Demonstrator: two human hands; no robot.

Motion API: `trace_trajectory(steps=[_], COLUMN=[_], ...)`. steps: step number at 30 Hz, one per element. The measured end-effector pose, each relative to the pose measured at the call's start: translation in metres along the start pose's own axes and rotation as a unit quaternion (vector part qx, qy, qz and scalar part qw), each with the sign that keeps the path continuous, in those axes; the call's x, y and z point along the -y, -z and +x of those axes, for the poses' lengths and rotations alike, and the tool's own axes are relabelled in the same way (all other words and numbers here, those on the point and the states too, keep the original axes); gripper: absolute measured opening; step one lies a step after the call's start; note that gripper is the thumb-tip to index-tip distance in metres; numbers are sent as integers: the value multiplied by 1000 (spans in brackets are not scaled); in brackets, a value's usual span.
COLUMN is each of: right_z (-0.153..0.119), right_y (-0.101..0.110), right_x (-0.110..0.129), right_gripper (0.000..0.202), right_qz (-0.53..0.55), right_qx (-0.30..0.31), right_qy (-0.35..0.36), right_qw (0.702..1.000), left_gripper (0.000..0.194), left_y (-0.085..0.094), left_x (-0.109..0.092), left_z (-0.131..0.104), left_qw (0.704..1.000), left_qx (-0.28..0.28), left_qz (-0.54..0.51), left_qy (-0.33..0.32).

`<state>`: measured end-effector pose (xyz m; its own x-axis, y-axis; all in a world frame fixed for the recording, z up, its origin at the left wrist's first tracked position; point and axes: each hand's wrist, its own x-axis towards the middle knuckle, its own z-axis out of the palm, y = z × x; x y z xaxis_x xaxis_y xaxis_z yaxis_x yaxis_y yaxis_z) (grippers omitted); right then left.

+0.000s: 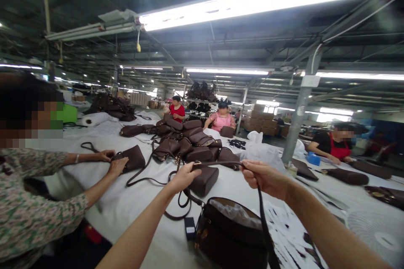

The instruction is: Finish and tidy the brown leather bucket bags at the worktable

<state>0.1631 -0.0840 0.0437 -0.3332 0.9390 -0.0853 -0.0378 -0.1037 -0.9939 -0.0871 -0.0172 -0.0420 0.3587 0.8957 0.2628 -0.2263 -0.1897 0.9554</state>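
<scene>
Left hand [184, 176] and right hand [263, 176] grip a taut leather strap [217, 163] above its rounded brown bag [232, 235]; piled bags [186, 141] crowd the white surface [126, 201].

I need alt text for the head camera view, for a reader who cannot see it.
A person's left hand and right hand hold a dark brown leather strap stretched above an open dark brown leather handbag on a white-covered table. A co-worker's hands touch another brown bag beside a pile of bags.

No readable text, label, brand or number anywhere — small tag [190, 228] on bag strap too blurred.
</scene>
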Motion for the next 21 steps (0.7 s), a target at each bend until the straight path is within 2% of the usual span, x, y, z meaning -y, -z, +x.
trace_trajectory(steps=[3, 8, 11, 13, 15, 18, 21], right_z=[2, 32, 44, 43, 35, 17, 2], right_y=[-5, -46, -63, -63, -54, -28, -3], right_x=[-14, -44, -51, -50, -47, -40, -34], right_gripper=[39, 28, 24, 26, 32, 43, 49], right_qz=[-51, -121, -125, -128, -140, -162, -173], right_qx=[-23, -14, -5, 13, 38, 61, 37], right_qy=[-21, -60, -65, -61, -49, -41, -49], right_qw=[998, 991, 990, 990, 988, 984, 983], left_gripper=[32, 34, 40, 42, 45, 49, 53], left_y=[-8, -48, -59, -55, -42, -12, 7], left_x=[9, 9, 7, 4, 2, -2, -3], left_z=[2, 3, 5, 8, 13, 21, 22], left_qw=[997, 960, 954, 947, 934, 925, 933], left_qx=[-27, -25, -12, -32, -75, -131, -145], left_qz=[-71, -273, -295, -318, -347, -356, -327], left_qy=[20, 52, 46, 38, 31, 27, 30])
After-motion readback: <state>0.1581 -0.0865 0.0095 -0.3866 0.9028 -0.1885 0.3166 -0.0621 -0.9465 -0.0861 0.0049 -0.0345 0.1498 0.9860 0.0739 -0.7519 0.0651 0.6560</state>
